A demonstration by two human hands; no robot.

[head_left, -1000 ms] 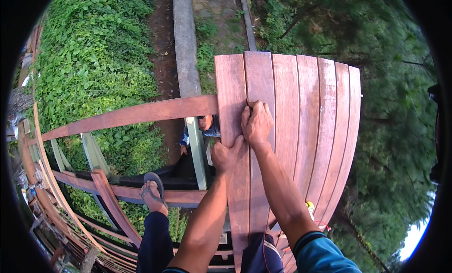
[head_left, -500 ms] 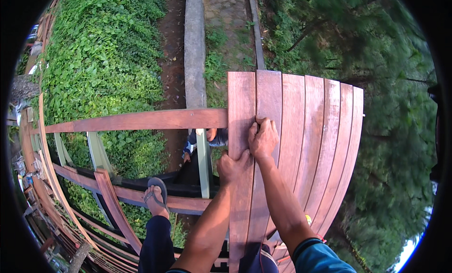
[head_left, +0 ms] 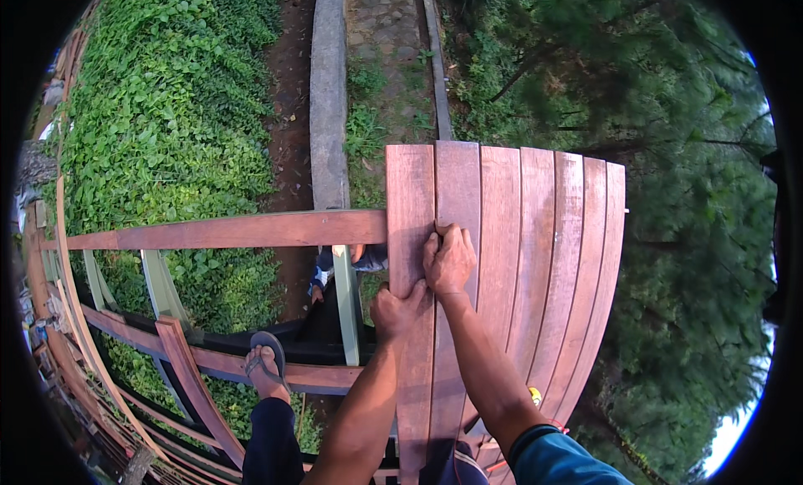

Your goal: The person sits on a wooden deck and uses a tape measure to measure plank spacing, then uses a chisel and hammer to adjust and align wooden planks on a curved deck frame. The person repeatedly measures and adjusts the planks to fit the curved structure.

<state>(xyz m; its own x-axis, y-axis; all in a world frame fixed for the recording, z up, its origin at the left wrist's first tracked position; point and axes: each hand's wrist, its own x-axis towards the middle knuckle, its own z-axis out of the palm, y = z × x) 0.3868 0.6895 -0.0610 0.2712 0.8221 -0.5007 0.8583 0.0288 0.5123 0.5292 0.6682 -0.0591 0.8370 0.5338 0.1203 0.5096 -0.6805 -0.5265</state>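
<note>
My left hand (head_left: 396,309) grips the left edge of the outermost reddish wooden plank (head_left: 411,184), fingers curled at the edge and thumb lying on top. Just above it my right hand (head_left: 447,263) is closed at the seam between that plank and the neighbouring plank (head_left: 457,180); what its fingertips hold, if anything, is too hidden to name. More planks (head_left: 542,234) lie side by side to the right. A horizontal wooden rail (head_left: 251,230) meets the outer plank from the left.
My sandalled left foot (head_left: 266,359) rests on a lower beam (head_left: 213,359) of the open frame, with green posts (head_left: 345,301). Below are a partly hidden person (head_left: 326,268), concrete edging (head_left: 329,92) and thick vines (head_left: 167,109). Trees (head_left: 686,192) stand to the right. A yellow object (head_left: 534,395) sits by my right forearm.
The planks, rail and my hands appear lower in the picture than a second ago as the view shifted. My hands keep their places and grip on the planks.
</note>
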